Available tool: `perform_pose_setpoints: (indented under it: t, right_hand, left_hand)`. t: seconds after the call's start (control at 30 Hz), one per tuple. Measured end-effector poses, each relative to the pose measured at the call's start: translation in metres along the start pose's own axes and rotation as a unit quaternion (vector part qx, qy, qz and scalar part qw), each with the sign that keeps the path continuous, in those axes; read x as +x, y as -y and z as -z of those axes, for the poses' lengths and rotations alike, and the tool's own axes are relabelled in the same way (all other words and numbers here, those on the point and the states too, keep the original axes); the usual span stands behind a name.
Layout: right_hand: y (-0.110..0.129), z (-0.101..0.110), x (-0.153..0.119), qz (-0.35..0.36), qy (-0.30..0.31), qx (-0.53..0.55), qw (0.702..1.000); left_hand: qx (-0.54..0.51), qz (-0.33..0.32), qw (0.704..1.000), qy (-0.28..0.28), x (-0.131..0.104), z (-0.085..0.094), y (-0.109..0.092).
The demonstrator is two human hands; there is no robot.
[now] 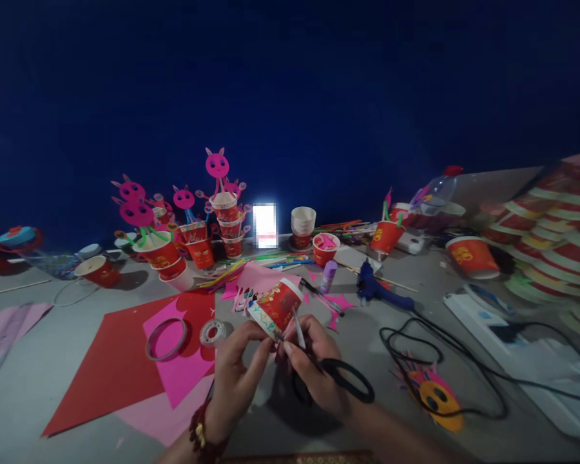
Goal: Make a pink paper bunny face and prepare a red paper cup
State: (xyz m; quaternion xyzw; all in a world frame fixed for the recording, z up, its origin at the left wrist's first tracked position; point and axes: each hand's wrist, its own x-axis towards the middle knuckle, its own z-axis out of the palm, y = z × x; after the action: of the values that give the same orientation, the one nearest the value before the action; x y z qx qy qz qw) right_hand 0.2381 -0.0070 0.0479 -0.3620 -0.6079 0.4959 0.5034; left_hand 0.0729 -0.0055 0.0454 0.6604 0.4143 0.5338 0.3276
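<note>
A red paper cup (281, 304) with printed gold patterns is tilted on its side between my hands, its white rim toward me. My left hand (236, 374) is closed, with thumb and forefinger at the cup's rim. A pair of scissors (299, 330) with black handles is in my closed right hand (321, 364). Its blades point up beside the cup, and one loop sticks out right of my hand. My right thumb tip is close to the rim too. A small pink scrap shows below the rim; whether a finger pinches it I cannot tell.
Red and pink paper sheets (101, 361), a bangle-like ring and a tape roll (213, 332) lie left. Pink-headed cup figures (229, 219) stand behind. To the right are a glue stick (328, 277), a blue glue gun (381, 293), its cable and a white power strip (502, 374).
</note>
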Motion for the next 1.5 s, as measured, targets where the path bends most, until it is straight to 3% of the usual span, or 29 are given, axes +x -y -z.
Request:
perform_pose_setpoints:
  t: [0.13, 0.27, 0.43, 0.57, 0.83, 1.1, 1.3, 1.4, 1.5]
  right_hand:
    - [0.005, 0.002, 0.001, 0.049, 0.007, -0.120, 0.992]
    - [0.004, 0.001, 0.000, 0.060, -0.008, -0.151, 0.987]
    - [-0.005, -0.005, -0.004, 0.010, -0.024, -0.083, 0.996]
    - [-0.005, -0.009, -0.006, -0.041, -0.039, 0.007, 0.998]
    - [0.000, -0.013, -0.001, -0.077, -0.049, 0.121, 0.988]
    - [-0.006, -0.005, 0.000, -0.023, -0.027, 0.041, 0.999]
    - [-0.009, -0.003, -0.002, -0.013, 0.013, 0.016, 1.000]
    - [-0.005, -0.004, -0.004, -0.042, 0.058, 0.021, 0.997]
    - [0.000, -0.005, -0.004, -0.075, 0.093, 0.016, 0.993]
  left_hand:
    - [-0.143, 0.131, 0.981, -0.023, 0.003, -0.003, 0.002]
    - [-0.175, 0.177, 0.966, -0.075, 0.000, -0.009, 0.005]
    - [-0.212, 0.191, 0.951, -0.117, -0.009, -0.015, 0.011]
    - [-0.249, 0.199, 0.941, -0.115, -0.013, -0.020, 0.014]
    - [-0.299, 0.220, 0.921, -0.115, -0.016, -0.027, 0.021]
    - [-0.319, 0.270, 0.901, -0.119, -0.013, -0.026, 0.019]
    - [-0.288, 0.216, 0.920, -0.154, 0.005, 0.000, 0.027]
    - [-0.233, 0.155, 0.955, -0.099, 0.020, 0.023, 0.024]
    - [-0.248, 0.152, 0.955, 0.054, 0.033, 0.038, 0.016]
